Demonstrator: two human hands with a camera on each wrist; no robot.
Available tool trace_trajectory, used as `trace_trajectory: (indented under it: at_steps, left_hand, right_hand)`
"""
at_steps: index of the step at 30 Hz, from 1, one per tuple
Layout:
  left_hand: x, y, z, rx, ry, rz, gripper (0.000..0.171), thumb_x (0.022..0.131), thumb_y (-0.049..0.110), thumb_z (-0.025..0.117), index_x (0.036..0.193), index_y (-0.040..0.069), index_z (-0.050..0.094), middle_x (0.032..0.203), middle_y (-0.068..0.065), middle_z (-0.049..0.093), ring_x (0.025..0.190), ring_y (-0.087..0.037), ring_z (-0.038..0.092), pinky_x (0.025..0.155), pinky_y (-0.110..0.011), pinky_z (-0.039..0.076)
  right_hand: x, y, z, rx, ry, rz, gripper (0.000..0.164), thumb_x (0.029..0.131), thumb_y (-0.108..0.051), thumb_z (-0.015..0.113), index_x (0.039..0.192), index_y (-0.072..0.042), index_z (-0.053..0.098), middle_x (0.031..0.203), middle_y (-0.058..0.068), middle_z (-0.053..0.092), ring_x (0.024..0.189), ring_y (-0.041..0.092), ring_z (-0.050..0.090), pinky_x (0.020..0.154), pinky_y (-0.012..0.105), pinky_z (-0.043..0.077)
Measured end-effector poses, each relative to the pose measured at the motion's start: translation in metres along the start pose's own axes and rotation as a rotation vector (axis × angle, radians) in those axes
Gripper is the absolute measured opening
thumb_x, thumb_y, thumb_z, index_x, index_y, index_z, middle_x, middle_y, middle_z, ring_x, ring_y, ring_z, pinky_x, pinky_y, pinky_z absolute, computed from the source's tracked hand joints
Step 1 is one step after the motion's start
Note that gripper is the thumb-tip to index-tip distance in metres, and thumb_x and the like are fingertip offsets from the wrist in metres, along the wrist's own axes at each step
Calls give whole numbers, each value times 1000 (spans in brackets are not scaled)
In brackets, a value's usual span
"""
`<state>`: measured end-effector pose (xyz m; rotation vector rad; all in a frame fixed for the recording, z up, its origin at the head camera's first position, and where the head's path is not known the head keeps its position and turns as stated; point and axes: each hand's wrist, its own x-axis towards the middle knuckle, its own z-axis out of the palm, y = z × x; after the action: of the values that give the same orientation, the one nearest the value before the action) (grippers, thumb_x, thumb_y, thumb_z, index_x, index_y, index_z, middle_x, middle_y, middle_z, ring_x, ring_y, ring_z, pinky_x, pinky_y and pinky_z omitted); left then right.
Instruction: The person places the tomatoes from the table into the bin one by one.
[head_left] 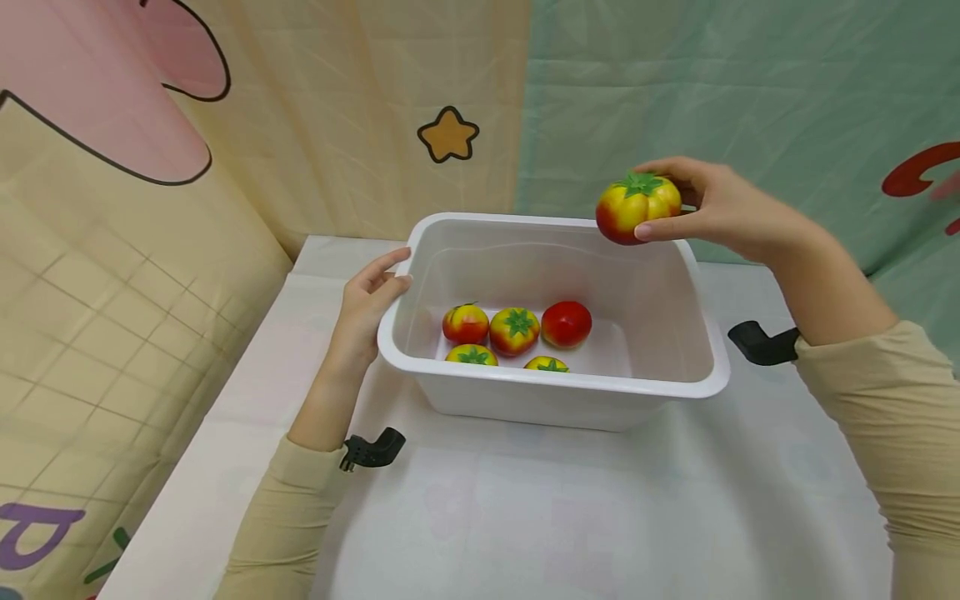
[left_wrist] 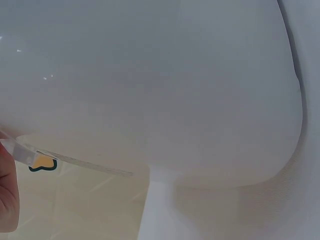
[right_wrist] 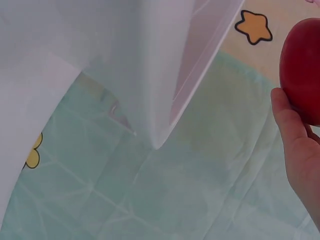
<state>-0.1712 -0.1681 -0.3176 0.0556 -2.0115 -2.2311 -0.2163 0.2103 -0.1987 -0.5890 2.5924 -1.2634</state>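
In the head view my right hand (head_left: 716,204) holds a red-and-yellow toy tomato (head_left: 637,204) with a green leafy top, thumb at its front, raised at the back right rim of a white plastic tub (head_left: 525,404). The right wrist view shows the red underside of this tomato (right_wrist: 302,70) against the fingers. My left hand (head_left: 365,312) grips the left rim of the tub, thumb and fingers at its edge. Inside the tub lie several similar toy tomatoes (head_left: 514,331), one turned red side up (head_left: 566,324). The front wall partly hides the two nearest ones.
The tub stands on a table with a white cloth (head_left: 525,517). Behind it hangs a printed curtain (head_left: 337,117), close to the table's back edge. A black wrist mount (head_left: 375,448) sticks out from the left sleeve, another (head_left: 763,343) from the right.
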Motion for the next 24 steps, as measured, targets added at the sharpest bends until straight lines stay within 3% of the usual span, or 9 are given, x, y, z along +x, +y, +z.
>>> trace_trajectory:
  at_steps: [24]
  left_hand:
    - [0,2,-1,-35,-10,3,39,86,2,57,126,2,56,76,0,51,68,-10,51,59,-19,50]
  right_hand:
    - [20,-37,40,30,-190,-118,63,80,-15,74,135,-14,44,127,3,47,107,21,48,83,20,48]
